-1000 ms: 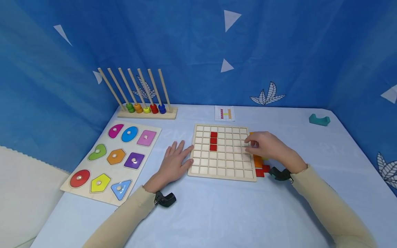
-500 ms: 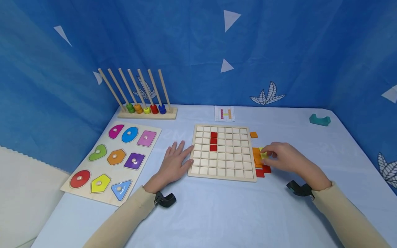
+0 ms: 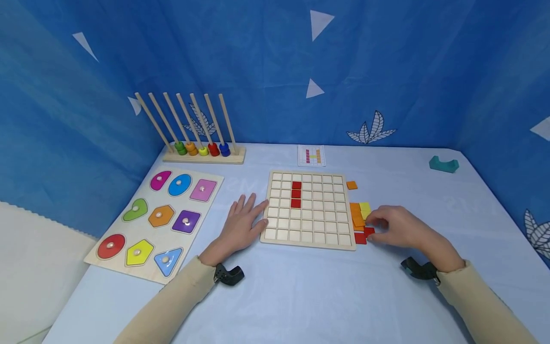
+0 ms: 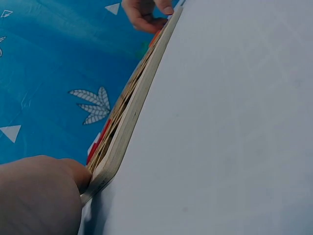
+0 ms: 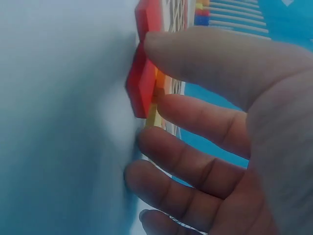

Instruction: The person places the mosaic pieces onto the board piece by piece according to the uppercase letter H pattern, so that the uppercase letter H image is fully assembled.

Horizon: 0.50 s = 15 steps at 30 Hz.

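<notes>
In the head view, my left hand (image 3: 240, 224) lies flat with spread fingers, its fingertips at the left edge of a wooden grid board (image 3: 307, 234). A column of red tiles (image 3: 296, 194) sits in the grid. Past the board's right edge, my right hand (image 3: 397, 227) is low over the table beside loose red tiles (image 3: 360, 238). Its thumb tip is at a red tile (image 5: 142, 90) in the right wrist view, and the other fingers are loosely bent, with a gap between thumb and forefinger. Orange tiles (image 3: 356, 215) and yellow tiles (image 3: 365, 210) lie close by.
A small pattern card (image 3: 312, 156) lies behind the board, and one orange tile (image 3: 352, 185) by its right side. On the left are a knobbed shape puzzle (image 3: 161, 239) and a peg stand with rings (image 3: 204, 160). A teal curved piece (image 3: 443, 165) lies far right.
My right hand has moved from the board's right edge rightward and toward me, past the yellow tiles to the red ones. The orange and yellow tiles are now uncovered. My left hand stays put.
</notes>
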Each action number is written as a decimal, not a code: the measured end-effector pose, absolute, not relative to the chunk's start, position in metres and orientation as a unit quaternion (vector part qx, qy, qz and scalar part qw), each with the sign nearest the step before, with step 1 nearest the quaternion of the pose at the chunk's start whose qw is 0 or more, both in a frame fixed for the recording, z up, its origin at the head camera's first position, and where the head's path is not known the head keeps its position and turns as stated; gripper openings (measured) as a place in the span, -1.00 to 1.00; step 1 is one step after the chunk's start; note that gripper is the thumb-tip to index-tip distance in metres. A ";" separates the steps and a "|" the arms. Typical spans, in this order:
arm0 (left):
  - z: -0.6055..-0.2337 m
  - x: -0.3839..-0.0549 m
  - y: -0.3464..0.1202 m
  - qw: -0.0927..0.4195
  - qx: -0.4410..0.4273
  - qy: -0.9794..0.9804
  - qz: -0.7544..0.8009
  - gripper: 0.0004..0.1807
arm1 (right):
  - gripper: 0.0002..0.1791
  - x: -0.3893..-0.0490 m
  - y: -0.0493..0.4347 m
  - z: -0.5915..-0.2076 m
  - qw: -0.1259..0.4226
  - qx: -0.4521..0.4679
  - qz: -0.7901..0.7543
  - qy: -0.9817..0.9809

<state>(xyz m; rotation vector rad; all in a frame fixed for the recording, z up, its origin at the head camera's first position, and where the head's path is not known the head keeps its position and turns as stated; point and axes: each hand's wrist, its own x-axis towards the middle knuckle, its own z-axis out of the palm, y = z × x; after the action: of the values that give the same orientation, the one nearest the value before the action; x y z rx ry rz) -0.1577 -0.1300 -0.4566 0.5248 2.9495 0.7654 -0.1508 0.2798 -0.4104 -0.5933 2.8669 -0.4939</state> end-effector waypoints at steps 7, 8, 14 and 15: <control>-0.457 -0.159 -0.130 0.025 0.169 0.954 0.246 -0.37 | -0.62 -0.150 0.279 -0.411 0.086 -0.210 -0.176 0.958; -0.457 -0.159 -0.130 0.025 0.169 0.954 0.246 -0.37 | -0.63 -0.150 0.279 -0.411 0.084 -0.213 -0.176 0.957; -0.456 -0.159 -0.130 0.027 0.169 0.953 0.249 -0.37 | -0.66 -0.150 0.279 -0.411 0.083 -0.218 -0.174 0.957; -0.456 -0.158 -0.130 0.028 0.169 0.953 0.250 -0.37 | -0.66 -0.150 0.279 -0.411 0.084 -0.216 -0.174 0.957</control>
<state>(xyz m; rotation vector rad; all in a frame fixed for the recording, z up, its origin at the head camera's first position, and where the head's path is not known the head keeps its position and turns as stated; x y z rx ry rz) -0.1582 -0.1305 -0.4562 0.5212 2.9426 0.7713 -0.1499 0.2788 -0.4109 -0.6431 2.8560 -0.5190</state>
